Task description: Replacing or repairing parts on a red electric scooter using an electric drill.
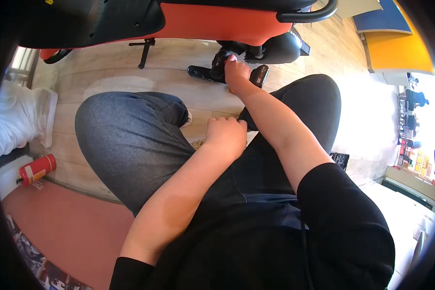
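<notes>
While the left hand [224,137] rests fisted, the right hand [237,72] grips a black tool [217,67] — firmly.

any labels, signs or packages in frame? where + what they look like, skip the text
Red cylinder, floor at far left: lies on its side, pale label band around its body.
Shelf of small packages, far right: mixed colours, washed out, too small to tell apart.
No screens seen.

Red extinguisher's pale label [39,175] (far left), small colourful packages [420,160] right
</notes>
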